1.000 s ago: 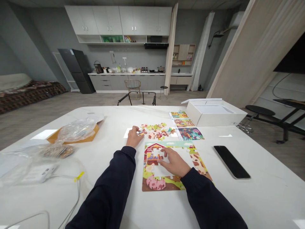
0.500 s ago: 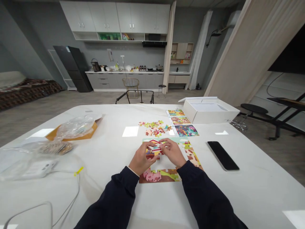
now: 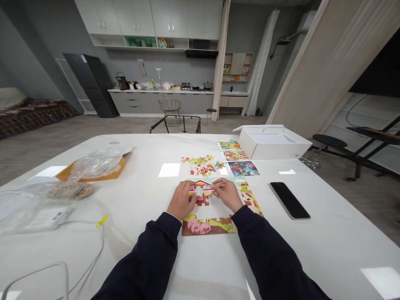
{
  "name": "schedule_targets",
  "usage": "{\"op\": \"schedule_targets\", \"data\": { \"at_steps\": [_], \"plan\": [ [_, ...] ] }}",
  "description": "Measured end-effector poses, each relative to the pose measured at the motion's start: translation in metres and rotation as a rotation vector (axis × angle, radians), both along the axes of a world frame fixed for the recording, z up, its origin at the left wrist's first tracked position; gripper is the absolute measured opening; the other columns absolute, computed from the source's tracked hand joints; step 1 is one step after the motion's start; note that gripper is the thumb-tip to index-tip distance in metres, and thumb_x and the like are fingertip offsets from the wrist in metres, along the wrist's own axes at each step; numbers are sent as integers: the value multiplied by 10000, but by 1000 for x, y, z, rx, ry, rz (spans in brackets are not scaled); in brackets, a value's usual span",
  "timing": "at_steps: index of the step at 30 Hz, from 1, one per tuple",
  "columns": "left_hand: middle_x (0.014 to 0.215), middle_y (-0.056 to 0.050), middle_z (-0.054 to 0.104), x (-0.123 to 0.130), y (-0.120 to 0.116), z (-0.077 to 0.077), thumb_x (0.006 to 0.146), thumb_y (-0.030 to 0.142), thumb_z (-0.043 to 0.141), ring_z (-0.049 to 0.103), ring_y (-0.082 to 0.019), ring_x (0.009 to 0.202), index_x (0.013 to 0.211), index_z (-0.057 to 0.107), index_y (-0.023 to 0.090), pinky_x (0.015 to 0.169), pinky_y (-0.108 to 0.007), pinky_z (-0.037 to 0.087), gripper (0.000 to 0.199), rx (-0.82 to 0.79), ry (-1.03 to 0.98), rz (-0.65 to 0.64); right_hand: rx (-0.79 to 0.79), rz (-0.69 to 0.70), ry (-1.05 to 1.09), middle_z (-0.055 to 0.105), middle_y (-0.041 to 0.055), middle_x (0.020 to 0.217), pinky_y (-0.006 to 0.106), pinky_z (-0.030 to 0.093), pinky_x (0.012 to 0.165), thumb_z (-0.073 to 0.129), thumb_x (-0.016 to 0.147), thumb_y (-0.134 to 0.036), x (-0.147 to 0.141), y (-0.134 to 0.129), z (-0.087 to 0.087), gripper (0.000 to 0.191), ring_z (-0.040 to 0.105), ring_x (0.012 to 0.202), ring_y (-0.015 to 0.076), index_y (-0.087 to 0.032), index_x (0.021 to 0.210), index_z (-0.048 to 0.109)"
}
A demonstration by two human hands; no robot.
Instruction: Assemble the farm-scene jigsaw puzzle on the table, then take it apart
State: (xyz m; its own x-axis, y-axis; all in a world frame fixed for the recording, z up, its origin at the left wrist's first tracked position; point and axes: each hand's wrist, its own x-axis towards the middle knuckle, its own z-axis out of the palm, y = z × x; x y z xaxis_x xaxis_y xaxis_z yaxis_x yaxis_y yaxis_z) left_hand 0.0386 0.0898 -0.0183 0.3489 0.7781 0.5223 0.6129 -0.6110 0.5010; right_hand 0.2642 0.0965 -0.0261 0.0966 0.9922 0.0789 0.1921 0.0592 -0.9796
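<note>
A partly assembled farm puzzle (image 3: 200, 227) lies on the white table, with a pink pig along its lower edge and a red barn near its top. My left hand (image 3: 182, 199) rests at the puzzle's left side, its fingers curled at the barn section. Across from it, my right hand (image 3: 228, 193) pinches a small puzzle piece (image 3: 213, 189) at the barn's right side. Behind the puzzle is a pile of loose pieces (image 3: 203, 165).
Picture cards (image 3: 243, 168) lie beside an open white box (image 3: 271, 143). A black phone (image 3: 290, 200) is at the right. Plastic packaging (image 3: 93, 164), a white power strip (image 3: 46, 218) and a cable (image 3: 101, 246) occupy the left.
My left hand has moved left, off the middle of the barn, uncovering more of it. The barn pieces now lie flat between my hands. The view has shifted slightly.
</note>
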Motion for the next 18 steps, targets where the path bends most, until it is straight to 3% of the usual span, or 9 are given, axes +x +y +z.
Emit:
{"op": "schedule_targets", "data": {
  "at_steps": [4, 9, 18],
  "plan": [
    [1132, -83, 642, 2, 1, -2, 821, 78, 553, 582, -285, 1097, 1132, 555, 216, 955, -471, 498, 341, -15, 42, 3, -16, 31, -17, 668, 12, 553, 252, 501, 506, 766, 754, -356, -14, 13, 0, 222, 639, 500, 160, -163, 843, 700],
    [1128, -86, 667, 2, 2, -8, 773, 63, 549, 590, -290, 1096, 1128, 572, 214, 932, -476, 491, 387, -73, 73, -14, -46, -2, -59, 708, 47, 616, 260, 523, 525, 802, 732, -351, -25, 22, -9, 236, 670, 547, 175, -141, 824, 748],
    [1089, -86, 678, 5, 3, -9, 721, 28, 532, 630, -291, 1056, 1103, 600, 224, 909, -484, 518, 435, -100, 52, 19, 87, -38, -378, 738, 69, 779, 296, 528, 644, 746, 794, -414, -25, 21, -15, 265, 654, 658, 187, -167, 853, 821]
  ]
}}
